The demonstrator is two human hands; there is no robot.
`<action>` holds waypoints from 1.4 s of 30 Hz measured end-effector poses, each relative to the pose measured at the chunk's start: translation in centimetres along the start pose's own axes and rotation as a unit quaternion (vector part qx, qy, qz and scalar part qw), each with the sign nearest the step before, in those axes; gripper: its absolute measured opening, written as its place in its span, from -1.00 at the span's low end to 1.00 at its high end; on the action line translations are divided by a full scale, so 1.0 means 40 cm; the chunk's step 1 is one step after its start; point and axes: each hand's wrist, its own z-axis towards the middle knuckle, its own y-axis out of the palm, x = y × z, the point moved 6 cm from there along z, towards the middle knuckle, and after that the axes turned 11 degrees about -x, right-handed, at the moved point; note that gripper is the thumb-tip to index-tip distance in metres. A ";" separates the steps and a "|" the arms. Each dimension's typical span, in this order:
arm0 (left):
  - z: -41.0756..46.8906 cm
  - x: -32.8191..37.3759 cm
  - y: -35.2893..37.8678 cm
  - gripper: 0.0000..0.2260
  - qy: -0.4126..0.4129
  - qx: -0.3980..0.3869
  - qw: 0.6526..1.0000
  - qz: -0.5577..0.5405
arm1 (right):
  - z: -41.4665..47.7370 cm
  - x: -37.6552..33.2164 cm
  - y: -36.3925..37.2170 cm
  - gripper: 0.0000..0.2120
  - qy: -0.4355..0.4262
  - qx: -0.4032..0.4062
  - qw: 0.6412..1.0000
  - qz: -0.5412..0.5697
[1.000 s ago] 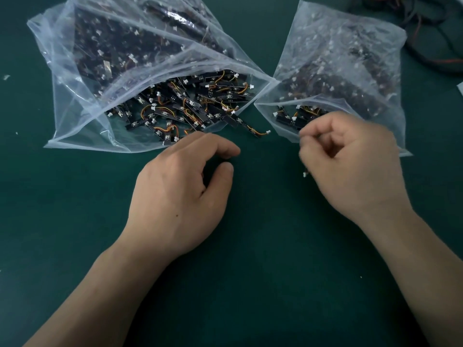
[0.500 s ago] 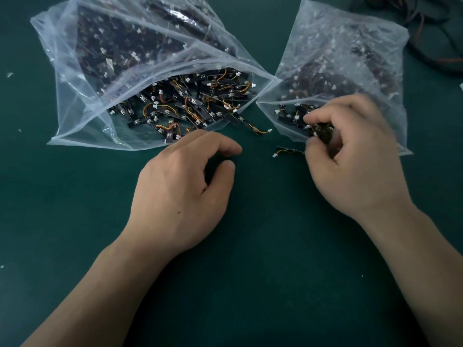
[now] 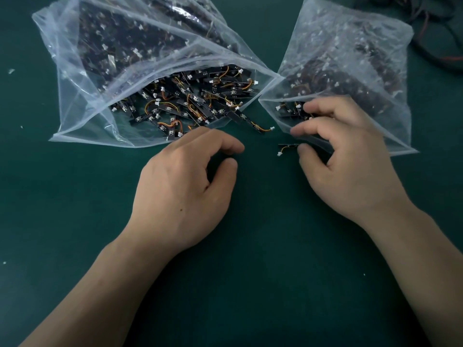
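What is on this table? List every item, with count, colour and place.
Large plastic bag: one, clear, upper left, mouth open toward the hands.
Small circuit boards: many, black with orange-yellow wires and white connectors, inside the large bag.
Protruding board: one, black, sticking out of that bag's mouth.
Smaller plastic bag: one, clear, upper right, holding more dark boards.
Loose board: one, black with a white connector, on the mat at the right thumb tip.
Cables: a tangle, dark and red, top right corner.
White scraps: a few, on the mat at left.
Mat: one, dark green, underneath.
Left hand: loosely curled, holding nothing, below the large bag.
Right hand: fingers at the smaller bag's mouth.
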 end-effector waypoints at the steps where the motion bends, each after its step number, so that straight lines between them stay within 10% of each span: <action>1: 0.000 0.000 0.000 -0.81 0.000 0.000 1.000 0.000 | 0.002 -0.001 -0.002 -0.85 -0.004 0.004 1.000 -0.005; 20: -0.002 0.000 0.002 -0.82 -0.005 -0.001 1.000 0.005 | 0.018 0.020 -0.022 -0.81 0.110 0.048 0.992 -0.028; 30: -0.002 0.000 0.002 -0.82 -0.004 -0.001 1.000 0.003 | 0.016 -0.008 -0.010 -0.94 0.005 0.052 0.996 -0.075; 42: -0.002 -0.001 0.005 -0.82 -0.009 -0.003 1.000 0.006 | 0.027 0.019 0.041 -0.32 0.122 -0.081 0.979 -0.139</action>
